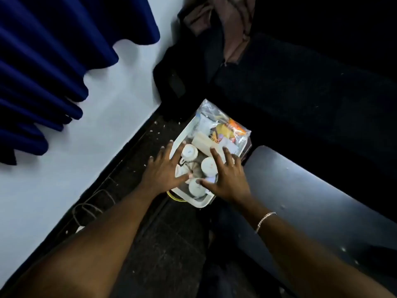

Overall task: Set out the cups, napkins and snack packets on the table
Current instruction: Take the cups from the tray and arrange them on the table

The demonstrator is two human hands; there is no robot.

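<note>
Hands, left (164,168) and right (227,177), spread over tray (202,203) of cups (189,152).

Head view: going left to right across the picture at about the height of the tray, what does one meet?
Blue curtain → white wall → dark floor strip with cables → left hand → white tray with cups → right hand → grey seat.
</note>
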